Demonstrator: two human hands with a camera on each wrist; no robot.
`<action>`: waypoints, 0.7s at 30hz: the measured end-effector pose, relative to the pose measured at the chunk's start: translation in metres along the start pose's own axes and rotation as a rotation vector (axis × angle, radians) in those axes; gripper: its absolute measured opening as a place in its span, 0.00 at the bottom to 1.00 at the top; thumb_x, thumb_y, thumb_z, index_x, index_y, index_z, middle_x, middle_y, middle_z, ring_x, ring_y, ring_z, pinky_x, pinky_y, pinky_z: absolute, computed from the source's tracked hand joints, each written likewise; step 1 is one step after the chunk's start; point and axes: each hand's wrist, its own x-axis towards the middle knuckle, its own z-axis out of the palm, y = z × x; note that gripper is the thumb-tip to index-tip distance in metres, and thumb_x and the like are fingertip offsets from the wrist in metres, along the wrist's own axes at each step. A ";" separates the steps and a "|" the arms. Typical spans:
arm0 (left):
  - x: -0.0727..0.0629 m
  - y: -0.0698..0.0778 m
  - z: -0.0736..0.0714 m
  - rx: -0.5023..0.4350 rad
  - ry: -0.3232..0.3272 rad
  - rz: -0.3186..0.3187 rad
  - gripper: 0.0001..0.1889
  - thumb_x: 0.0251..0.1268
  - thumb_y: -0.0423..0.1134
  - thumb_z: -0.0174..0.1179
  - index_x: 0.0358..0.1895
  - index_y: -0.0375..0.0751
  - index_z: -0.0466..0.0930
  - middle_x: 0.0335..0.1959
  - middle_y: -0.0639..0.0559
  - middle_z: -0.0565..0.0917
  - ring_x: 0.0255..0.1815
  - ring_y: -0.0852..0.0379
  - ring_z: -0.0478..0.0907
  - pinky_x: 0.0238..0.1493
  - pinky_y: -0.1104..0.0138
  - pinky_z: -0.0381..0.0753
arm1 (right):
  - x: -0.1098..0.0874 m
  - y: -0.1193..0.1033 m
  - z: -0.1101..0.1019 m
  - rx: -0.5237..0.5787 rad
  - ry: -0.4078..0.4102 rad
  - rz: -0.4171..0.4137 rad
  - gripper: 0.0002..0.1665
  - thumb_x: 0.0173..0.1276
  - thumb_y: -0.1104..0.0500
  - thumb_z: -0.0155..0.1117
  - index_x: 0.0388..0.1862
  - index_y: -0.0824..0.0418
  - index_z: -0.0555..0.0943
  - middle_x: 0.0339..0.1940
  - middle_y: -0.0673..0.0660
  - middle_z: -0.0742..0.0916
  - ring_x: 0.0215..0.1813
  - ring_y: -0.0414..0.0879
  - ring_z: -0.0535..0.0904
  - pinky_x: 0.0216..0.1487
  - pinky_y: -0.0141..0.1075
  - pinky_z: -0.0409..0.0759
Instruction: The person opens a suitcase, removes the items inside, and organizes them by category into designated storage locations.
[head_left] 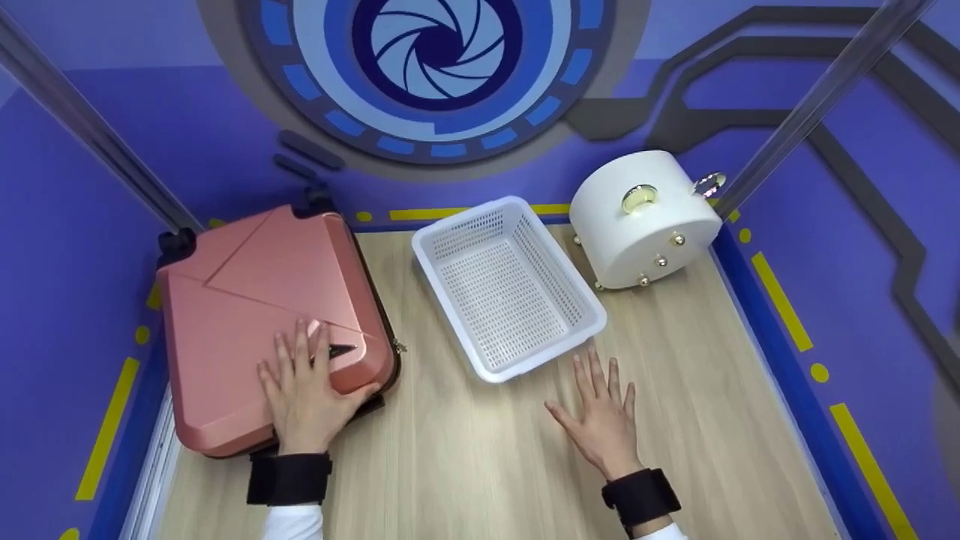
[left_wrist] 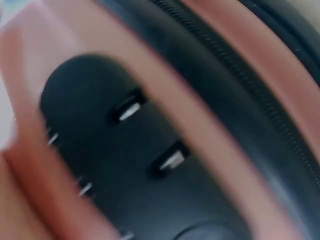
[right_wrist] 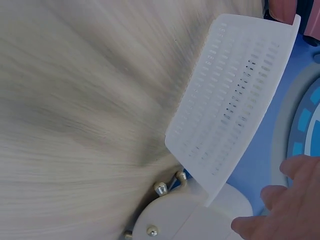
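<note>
A pink hard-shell suitcase (head_left: 255,315) lies flat at the left, its black wheels toward the back wall. My left hand (head_left: 304,394) rests on its near right corner, fingers spread and straight, thumb out along the edge. The left wrist view shows the suitcase's side close up, with a black lock panel (left_wrist: 115,145) and a dark zipper (left_wrist: 240,70). My right hand (head_left: 604,427) is spread over the wooden table, holding nothing. Its fingertips point at the near corner of a white plastic basket (head_left: 487,373). In the right wrist view, its fingers (right_wrist: 280,200) show at the lower right.
Behind the basket, to the right, a white drum-shaped bag (head_left: 637,217) lies on its side, with shiny ring handles and gold stud feet. Blue-purple printed walls (head_left: 862,315) close in the table (head_left: 465,465) at the back and both sides. Clear posts (head_left: 817,112) rise at the back corners.
</note>
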 end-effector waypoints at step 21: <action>0.011 0.064 0.037 0.206 0.174 -0.255 0.70 0.37 0.75 0.77 0.84 0.43 0.57 0.85 0.33 0.56 0.83 0.24 0.53 0.75 0.25 0.53 | -0.021 -0.004 0.013 0.000 -0.110 0.118 0.59 0.69 0.25 0.60 0.86 0.56 0.59 0.90 0.60 0.54 0.88 0.71 0.43 0.79 0.77 0.40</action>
